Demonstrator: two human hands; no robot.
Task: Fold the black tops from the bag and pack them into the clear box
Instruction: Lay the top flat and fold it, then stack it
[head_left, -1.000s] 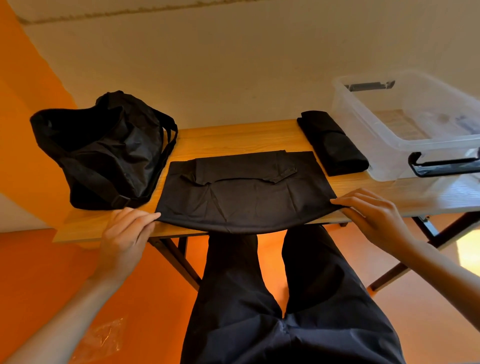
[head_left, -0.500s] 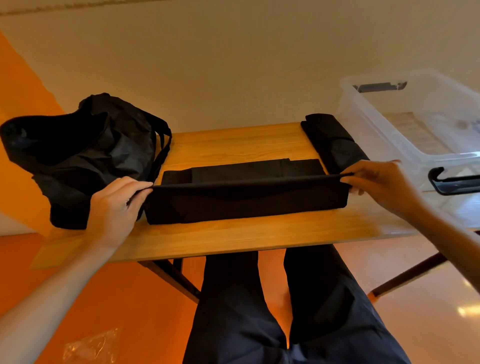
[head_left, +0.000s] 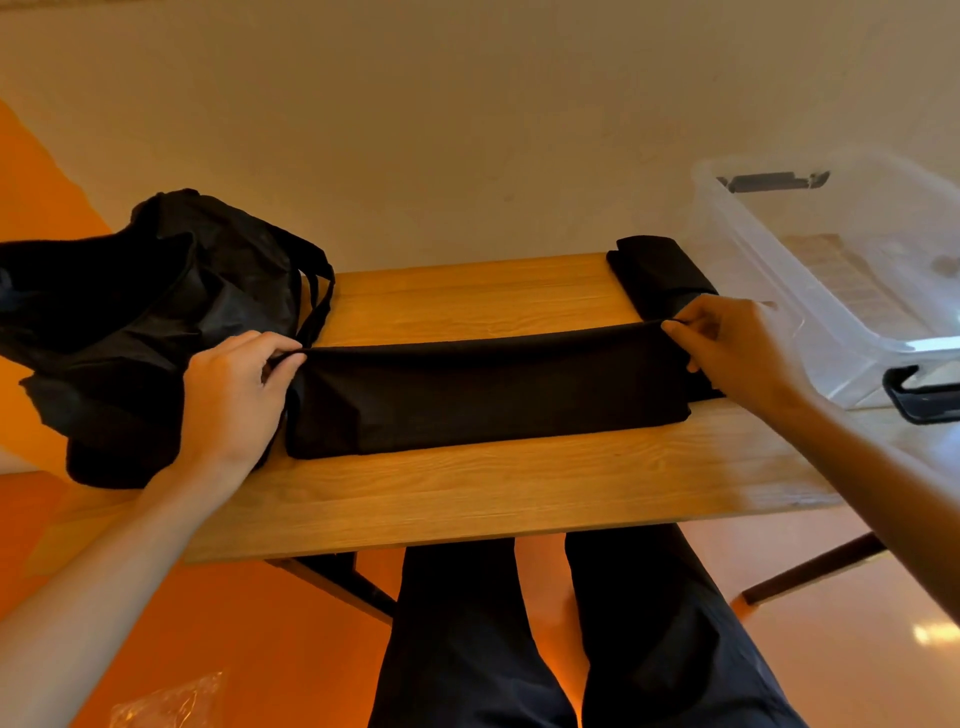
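A black top (head_left: 488, 395) lies across the middle of the wooden table (head_left: 467, 499), folded into a long band. My left hand (head_left: 234, 395) pinches its upper left corner. My right hand (head_left: 737, 353) pinches the upper right corner, holding the raised fold edge taut between them. A second black top (head_left: 654, 270), folded small, lies behind my right hand beside the clear box (head_left: 810, 270). The black bag (head_left: 140, 322) slumps at the table's left end, touching my left hand.
The clear box stands at the table's right end with black latch handles (head_left: 914, 395) and shows nothing black inside. A wall rises close behind the table. My dark-trousered legs (head_left: 561, 634) are under the near edge. A clear plastic wrapper (head_left: 166, 701) lies on the orange floor.
Both hands lifted the top's near hem off the table edge and carried it away from me, folding the top over itself; the fold edge now sits farther back.
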